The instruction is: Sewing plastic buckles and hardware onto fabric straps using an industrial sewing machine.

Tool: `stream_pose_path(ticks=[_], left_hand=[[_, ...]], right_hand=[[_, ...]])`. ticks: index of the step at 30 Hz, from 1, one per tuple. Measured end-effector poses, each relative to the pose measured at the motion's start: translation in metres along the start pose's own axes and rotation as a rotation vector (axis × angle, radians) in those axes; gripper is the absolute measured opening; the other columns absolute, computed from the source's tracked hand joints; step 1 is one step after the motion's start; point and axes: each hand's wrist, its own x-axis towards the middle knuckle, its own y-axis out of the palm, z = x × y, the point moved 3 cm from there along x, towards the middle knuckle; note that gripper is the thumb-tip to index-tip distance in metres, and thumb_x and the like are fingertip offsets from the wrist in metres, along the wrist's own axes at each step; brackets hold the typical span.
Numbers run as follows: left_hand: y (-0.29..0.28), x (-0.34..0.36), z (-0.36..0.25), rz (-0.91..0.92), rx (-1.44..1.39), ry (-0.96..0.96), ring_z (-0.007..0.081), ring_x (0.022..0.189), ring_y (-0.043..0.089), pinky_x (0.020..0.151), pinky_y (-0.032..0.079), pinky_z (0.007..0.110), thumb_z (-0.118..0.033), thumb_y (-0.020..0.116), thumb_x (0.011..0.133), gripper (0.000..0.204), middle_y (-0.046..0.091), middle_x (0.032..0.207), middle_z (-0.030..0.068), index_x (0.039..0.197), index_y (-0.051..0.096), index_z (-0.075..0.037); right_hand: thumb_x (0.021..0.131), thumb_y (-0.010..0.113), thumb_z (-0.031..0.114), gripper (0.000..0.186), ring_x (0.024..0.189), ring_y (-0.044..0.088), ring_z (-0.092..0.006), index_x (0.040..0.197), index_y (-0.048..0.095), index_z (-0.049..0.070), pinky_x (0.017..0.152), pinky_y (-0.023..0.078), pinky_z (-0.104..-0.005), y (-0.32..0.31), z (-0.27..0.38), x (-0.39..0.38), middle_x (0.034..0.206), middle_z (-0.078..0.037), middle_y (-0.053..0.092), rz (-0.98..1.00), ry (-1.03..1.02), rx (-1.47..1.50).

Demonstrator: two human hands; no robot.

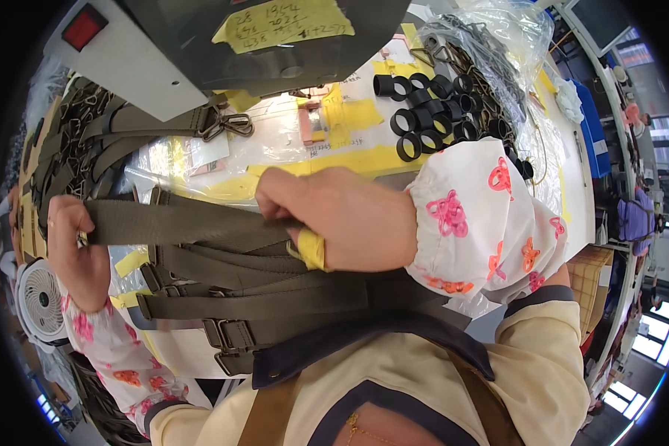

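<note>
An olive-brown webbing strap (175, 223) is stretched flat between my two hands. My left hand (76, 249) grips its left end, fingers curled round it. My right hand (334, 215) is closed on the other end, near the middle of the view, with yellow tape wrapped round one finger. Below the held strap, several more webbing straps (260, 305) lie in a layered pile against my front. Metal buckles (229, 334) sit at the left ends of some of them.
A grey machine (290, 52) with a red switch overhangs the far side. Strap bundles with metal hooks (227, 126) lie at the far left. Several black rings (424, 111) stand at the far right beside clear plastic bags (513, 30). A white fan (41, 301) is at the left.
</note>
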Motion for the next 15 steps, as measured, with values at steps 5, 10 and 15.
stream_pose_path(ticks=[5, 10, 15], left_hand=[[0.062, 0.022, -0.001, 0.319, 0.003, 0.082, 0.0347, 0.095, 0.047, 0.081, 0.039, 0.038, 0.01, 0.057, 0.056, 0.035, 0.048, 0.101, 0.0142, 0.088, 0.047, -0.001], [0.102, 0.052, -0.084, 0.568, -0.672, 0.142, 0.0324, 0.097, 0.054, 0.083, 0.043, 0.036, -0.009, 0.076, 0.061, 0.052, 0.055, 0.103, 0.0148, 0.105, 0.049, -0.003], [0.152, 0.058, -0.09, 0.583, -1.032, -0.03, 0.0208, 0.079, 0.055, 0.073, 0.043, 0.028, -0.016, 0.077, 0.066, 0.04, 0.056, 0.084, 0.0077, 0.092, 0.049, -0.003]], right_hand=[[0.068, 0.056, 0.004, 0.022, 0.075, 0.058, -0.0285, 0.088, 0.046, 0.002, 0.061, 0.048, -0.036, -0.018, -0.024, -0.005, 0.087, -0.013, 0.055, -0.205, -0.245, -0.682], [0.067, 0.055, 0.008, 0.021, 0.077, 0.055, -0.0245, 0.086, 0.047, 0.003, 0.064, 0.048, -0.0328, -0.013, -0.034, -0.005, 0.091, -0.01, 0.051, -0.355, -0.496, -0.734], [0.07, 0.065, 0.012, 0.025, 0.079, 0.056, -0.0278, 0.09, 0.052, 0.003, 0.065, 0.047, -0.0334, -0.052, -0.035, -0.027, 0.091, -0.012, 0.056, -0.237, -0.192, -0.617]])
